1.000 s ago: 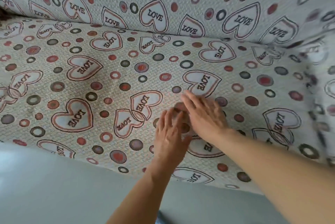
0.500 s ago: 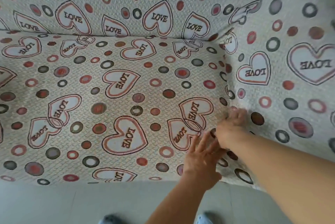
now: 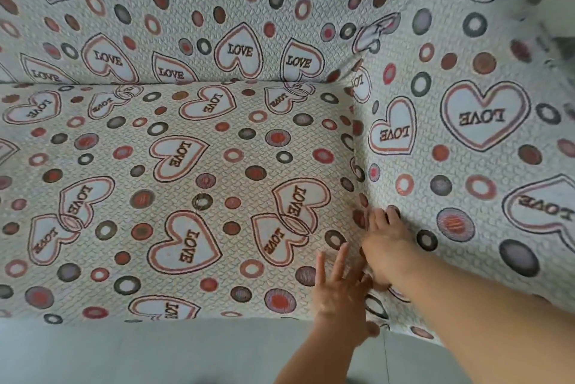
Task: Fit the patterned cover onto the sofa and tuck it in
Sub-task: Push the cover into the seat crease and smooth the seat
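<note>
Mostly done — the cover [image 3: 193, 165] lies smooth over seat, back and arm. The right hand [image 3: 384, 246] pushes its fingertips into the seat-arm crease; the left hand [image 3: 340, 293] rests flat, fingers straight. Front-end tucking probably remains.

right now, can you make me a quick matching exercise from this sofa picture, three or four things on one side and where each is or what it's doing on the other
Column one:
1. left hand
2. right hand
3. patterned cover
4. floor

Column two:
A. plain grey strip along the bottom
B. fingers pushed into the crease between seat and armrest
C. flat on the seat's front edge, fingers spread
D. spread over seat, backrest and armrest

Pairs: 1-C, 2-B, 3-D, 4-A
</note>
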A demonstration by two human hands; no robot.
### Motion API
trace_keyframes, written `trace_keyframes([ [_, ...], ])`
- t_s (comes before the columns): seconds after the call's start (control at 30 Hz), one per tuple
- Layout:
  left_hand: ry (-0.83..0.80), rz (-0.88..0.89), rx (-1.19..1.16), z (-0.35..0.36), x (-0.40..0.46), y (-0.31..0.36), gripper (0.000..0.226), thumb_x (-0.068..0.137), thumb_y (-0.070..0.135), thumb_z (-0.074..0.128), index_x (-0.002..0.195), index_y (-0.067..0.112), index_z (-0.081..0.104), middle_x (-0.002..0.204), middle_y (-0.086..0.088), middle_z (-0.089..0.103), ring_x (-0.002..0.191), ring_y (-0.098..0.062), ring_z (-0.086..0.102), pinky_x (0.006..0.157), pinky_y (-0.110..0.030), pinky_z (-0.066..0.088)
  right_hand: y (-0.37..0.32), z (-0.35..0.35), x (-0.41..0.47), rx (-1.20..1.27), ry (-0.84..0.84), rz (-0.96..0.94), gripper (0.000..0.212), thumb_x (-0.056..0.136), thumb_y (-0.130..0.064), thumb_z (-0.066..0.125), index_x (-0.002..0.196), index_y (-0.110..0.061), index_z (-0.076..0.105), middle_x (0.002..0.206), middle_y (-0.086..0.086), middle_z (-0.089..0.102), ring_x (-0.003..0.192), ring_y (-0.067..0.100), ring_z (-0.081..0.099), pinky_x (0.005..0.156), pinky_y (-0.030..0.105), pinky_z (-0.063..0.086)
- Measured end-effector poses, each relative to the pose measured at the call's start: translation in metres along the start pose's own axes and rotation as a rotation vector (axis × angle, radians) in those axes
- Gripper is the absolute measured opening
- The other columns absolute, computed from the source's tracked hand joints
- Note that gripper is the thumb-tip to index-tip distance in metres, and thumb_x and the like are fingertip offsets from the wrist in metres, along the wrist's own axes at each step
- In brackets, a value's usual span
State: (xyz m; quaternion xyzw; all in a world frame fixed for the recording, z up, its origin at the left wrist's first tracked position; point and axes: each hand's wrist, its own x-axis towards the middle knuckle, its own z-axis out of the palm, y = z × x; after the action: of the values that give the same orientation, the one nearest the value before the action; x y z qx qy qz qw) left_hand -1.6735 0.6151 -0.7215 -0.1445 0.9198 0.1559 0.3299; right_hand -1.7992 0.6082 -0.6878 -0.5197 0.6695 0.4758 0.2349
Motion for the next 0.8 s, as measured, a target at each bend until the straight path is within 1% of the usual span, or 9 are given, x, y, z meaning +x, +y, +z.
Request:
trace_keyframes([
  [0.1,0.022,-0.004,-0.110,0.002,-0.007,0.009,0.088,0.087,0.068,0.042,0.153,0.031,-0.001,0.159,0.012,-0.015,0.138,-0.016,-0.035,0.114,-0.053,-0.015,0.001,-0.002,-0.010,0.028,0.026,-0.065,0.054,0.090,-0.032,0.050,0.141,-0.013,0.043,0.151,0.020,0.029,0.139,0.040,0.018,0.112,0.063,-0.002],
  [0.17,0.032,-0.008,-0.196,0.004,-0.014,0.014,0.087,0.087,0.066,0.046,0.153,0.031,0.002,0.160,0.014,-0.010,0.141,-0.011,-0.028,0.115,-0.049,-0.017,0.002,0.001,-0.014,0.062,0.054,-0.095,0.054,0.087,-0.032,0.054,0.137,-0.015,0.047,0.148,0.018,0.035,0.138,0.037,0.022,0.110,0.065,-0.005],
  [0.27,0.036,-0.024,-0.306,0.005,-0.022,0.019,0.086,0.086,0.063,0.051,0.152,0.033,0.007,0.160,0.016,-0.006,0.145,-0.010,-0.019,0.114,-0.047,-0.018,0.002,0.011,-0.017,0.106,0.101,-0.120,0.058,0.080,-0.034,0.061,0.133,-0.016,0.050,0.146,0.016,0.038,0.138,0.035,0.023,0.111,0.064,-0.008],
  [0.37,0.029,-0.041,-0.307,0.006,-0.019,0.024,0.088,0.085,0.063,0.051,0.152,0.034,0.002,0.159,0.016,-0.009,0.145,-0.011,-0.018,0.115,-0.047,-0.016,0.005,0.019,-0.015,0.130,0.121,-0.135,0.062,0.076,-0.036,0.060,0.134,-0.016,0.049,0.148,0.016,0.035,0.140,0.034,0.019,0.112,0.061,-0.008],
  [0.5,-0.027,-0.076,-0.229,0.015,-0.005,0.025,0.090,0.087,0.066,0.045,0.152,0.033,-0.008,0.157,0.015,-0.018,0.142,-0.011,-0.024,0.115,-0.047,-0.016,0.010,0.031,-0.006,0.158,0.120,-0.163,0.072,0.080,-0.043,0.057,0.142,-0.013,0.039,0.156,0.015,0.020,0.145,0.029,0.006,0.116,0.054,-0.007],
  [0.63,-0.059,-0.089,-0.170,0.020,0.003,0.021,0.089,0.089,0.064,0.043,0.152,0.030,-0.009,0.157,0.014,-0.019,0.142,-0.010,-0.025,0.115,-0.045,-0.016,0.010,0.037,0.000,0.176,0.116,-0.164,0.070,0.081,-0.045,0.055,0.143,-0.016,0.040,0.158,0.013,0.014,0.146,0.027,0.001,0.116,0.051,-0.010],
  [0.7,-0.060,-0.093,-0.139,0.020,0.003,0.021,0.087,0.090,0.063,0.043,0.152,0.031,-0.009,0.157,0.014,-0.019,0.142,-0.010,-0.025,0.114,-0.045,-0.016,0.010,0.035,-0.003,0.194,0.100,-0.156,0.071,0.081,-0.043,0.054,0.144,-0.016,0.037,0.159,0.014,0.011,0.147,0.027,-0.002,0.115,0.051,-0.011],
  [0.8,-0.004,-0.110,-0.136,0.023,-0.003,0.026,0.084,0.091,0.062,0.041,0.152,0.031,-0.009,0.156,0.014,-0.021,0.141,-0.010,-0.027,0.113,-0.045,-0.018,0.007,0.031,-0.015,0.163,0.084,-0.136,0.071,0.082,-0.035,0.051,0.147,-0.015,0.031,0.159,0.015,0.004,0.146,0.029,-0.008,0.114,0.052,-0.015],
])
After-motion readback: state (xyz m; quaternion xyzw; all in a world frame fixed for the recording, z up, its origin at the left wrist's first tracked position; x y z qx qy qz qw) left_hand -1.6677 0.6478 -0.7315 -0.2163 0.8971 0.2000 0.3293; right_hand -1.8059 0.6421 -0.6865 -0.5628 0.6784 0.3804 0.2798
